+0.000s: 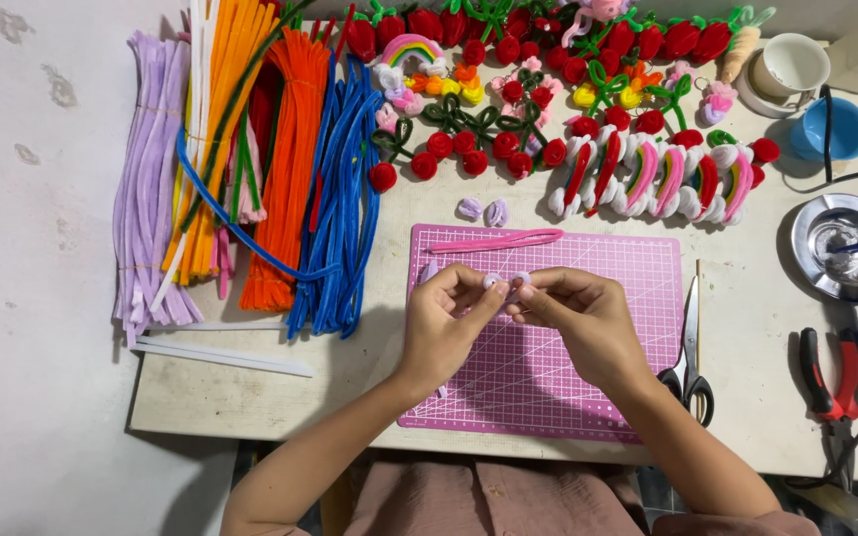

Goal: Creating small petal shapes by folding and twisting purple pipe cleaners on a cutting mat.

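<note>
Two bare forearms reach up from six o'clock toward twelve. The left hand (446, 316) and right hand (580, 316) meet at centre, fingertips (498, 289) pinched together, knuckles bent, wrists slightly raised.

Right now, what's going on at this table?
A person's left hand and right hand pinch a small pale lilac pipe-cleaner piece together over a pink cutting mat. A pink pipe cleaner lies on the mat, scissors beside it. Bundles of pipe cleaners and finished red cherries line the table's far side.
</note>
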